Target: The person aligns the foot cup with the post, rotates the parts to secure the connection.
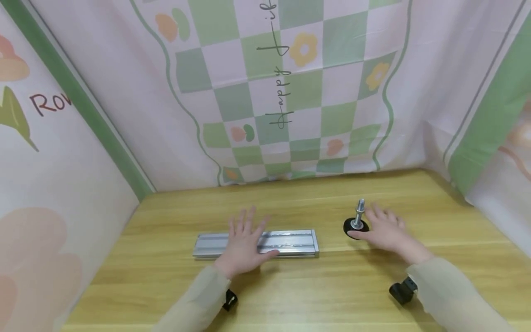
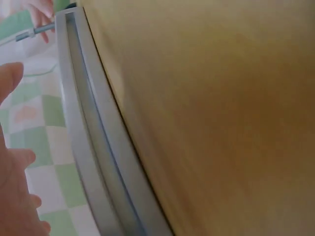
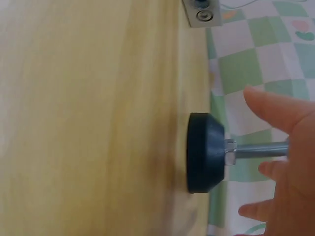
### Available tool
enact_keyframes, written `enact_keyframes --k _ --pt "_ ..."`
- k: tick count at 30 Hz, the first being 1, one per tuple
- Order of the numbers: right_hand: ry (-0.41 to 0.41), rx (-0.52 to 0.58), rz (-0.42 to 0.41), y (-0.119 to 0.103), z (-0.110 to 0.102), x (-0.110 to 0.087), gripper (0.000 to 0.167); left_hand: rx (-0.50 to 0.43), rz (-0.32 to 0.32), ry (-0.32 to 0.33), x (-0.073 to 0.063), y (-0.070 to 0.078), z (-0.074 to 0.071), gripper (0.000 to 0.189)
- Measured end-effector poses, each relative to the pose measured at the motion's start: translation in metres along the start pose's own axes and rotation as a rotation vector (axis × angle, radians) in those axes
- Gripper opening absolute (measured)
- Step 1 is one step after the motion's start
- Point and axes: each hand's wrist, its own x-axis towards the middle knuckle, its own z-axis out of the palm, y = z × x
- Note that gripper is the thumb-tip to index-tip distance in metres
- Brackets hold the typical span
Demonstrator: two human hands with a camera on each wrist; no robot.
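Note:
A silver aluminium extrusion [image 1: 290, 242] with lengthwise grooves lies flat on the wooden table. My left hand [image 1: 244, 246] is spread over its middle, fingers straight and apart; in the left wrist view the extrusion's grooved side [image 2: 93, 113] runs past the hand. To the right, a levelling foot [image 1: 356, 224] stands upright on its round black base, its threaded stud and nut pointing up. Beside it is my right hand [image 1: 386, 229], fingers extended and thumb out over the base's edge. The right wrist view shows the black base [image 3: 202, 152] with the stud passing behind the hand.
The wooden table [image 1: 290, 295] ends at the back against a checkered curtain [image 1: 269, 92]. White and green fabric panels [image 1: 83, 138] close in the left and right sides. Black wrist cameras [image 1: 402, 291] sit below both sleeves.

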Motion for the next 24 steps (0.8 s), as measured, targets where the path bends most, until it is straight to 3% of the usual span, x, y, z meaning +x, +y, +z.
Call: enact_keyframes --k 6,14,18,24 --pt "-0.03 0.055 -0.05 0.005 0.008 0.006 0.102 -0.005 0.033 -0.069 0.009 0.001 0.011 0.093" --pt "0.024 0.04 -0.172 0.014 0.016 0.018 0.078 -0.083 0.063 -0.204 0.011 0.004 0.017 0.088" --pt "0.064 0.072 -0.228 0.016 0.016 0.022 0.069 -0.067 0.06 -0.211 0.014 0.007 0.017 0.085" --pt "0.007 0.145 -0.157 0.012 0.014 0.027 0.053 -0.003 0.066 -0.177 0.017 0.007 0.017 0.077"
